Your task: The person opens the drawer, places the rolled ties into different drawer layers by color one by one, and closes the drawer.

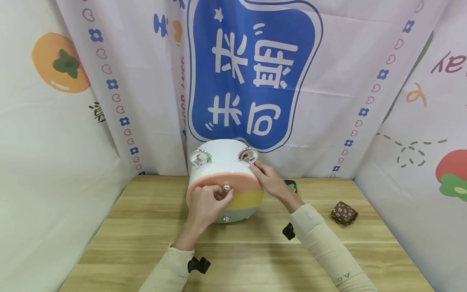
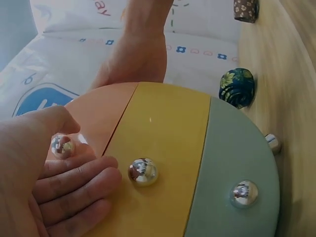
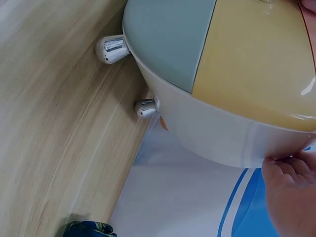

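A rounded white storage box stands on the table. Its front has an orange drawer, a yellow drawer and a green drawer, each with a silver knob. Two shiny round ears top it. My left hand pinches the orange drawer's knob between thumb and index finger, the other fingers lying across the front. My right hand rests against the box's upper right side, below the right ear. In the right wrist view its fingers touch the white side wall.
A brown flowered cloth bundle lies on the table to the right. A dark green patterned roll sits nearer the box's right side. Printed curtains hang behind and at both sides. Silver feet hold the box up.
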Tool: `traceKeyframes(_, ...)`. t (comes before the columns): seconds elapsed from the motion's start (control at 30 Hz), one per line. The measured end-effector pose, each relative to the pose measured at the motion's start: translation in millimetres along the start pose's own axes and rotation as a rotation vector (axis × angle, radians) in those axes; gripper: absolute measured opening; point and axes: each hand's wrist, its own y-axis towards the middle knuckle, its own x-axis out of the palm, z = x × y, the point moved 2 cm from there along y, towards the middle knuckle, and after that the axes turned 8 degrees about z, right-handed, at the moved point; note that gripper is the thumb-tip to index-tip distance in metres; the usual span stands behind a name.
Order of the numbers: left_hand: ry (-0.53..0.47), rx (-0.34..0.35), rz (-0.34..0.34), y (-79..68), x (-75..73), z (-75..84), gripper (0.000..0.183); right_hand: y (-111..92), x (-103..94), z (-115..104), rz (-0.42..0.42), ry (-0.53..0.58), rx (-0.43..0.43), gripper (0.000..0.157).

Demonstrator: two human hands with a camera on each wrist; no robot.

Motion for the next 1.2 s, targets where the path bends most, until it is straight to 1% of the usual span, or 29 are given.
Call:
traceKeyframes(0.07,0.008,-0.016,-0.01,-3.7,0.6,-3.1,0.03,-0.1,-0.6,0.5,0.009,-0.011,-0.004,0.059)
traceKeyframes(0.27,0.035,-0.148,-0.037,-14.6,-0.1,-14.4,0.027,0.6,-2.7,0.7,0.006,-0.015,0.014,0.063)
traceKeyframes(0.37,0.055,-0.185,-0.07,-18.8,1.2,-17.1,0.028,0.8,-4.4,0.3,0.007,-0.01,0.013,0.062)
traceKeyframes(0.47,0.084,-0.192,-0.102,-23.2,6.8,-18.7,0.03,0.6,-5.6,0.5,0.014,-0.008,0.003,0.058)
traceKeyframes(0.6,0.111,-0.165,-0.136,-30.3,17.7,-18.8,0.043,0.3,-4.4,1.1,0.02,-0.015,-0.014,0.052)
traceKeyframes(0.73,0.131,-0.15,-0.162,-36.6,27.7,-18.2,0.057,-0.5,-1.4,1.3,0.025,-0.024,-0.018,0.052)
traceKeyframes(0.83,0.128,-0.168,-0.147,-39.0,31.2,-18.5,0.061,-0.9,1.0,1.2,0.015,-0.024,-0.014,0.057)
traceKeyframes(0.97,0.075,-0.185,-0.119,-39.5,32.4,-19.3,0.063,-1.4,1.7,1.0,0.011,-0.017,0.001,0.062)
traceKeyframes(1.1,0.027,-0.177,-0.108,-38.6,33.1,-19.7,0.061,-1.4,-0.1,1.2,0.026,-0.027,0.001,0.06)
traceKeyframes(1.2,0.022,-0.162,-0.098,-38.1,33.5,-19.5,0.059,-0.9,-1.2,0.8,0.033,-0.029,-0.007,0.056)
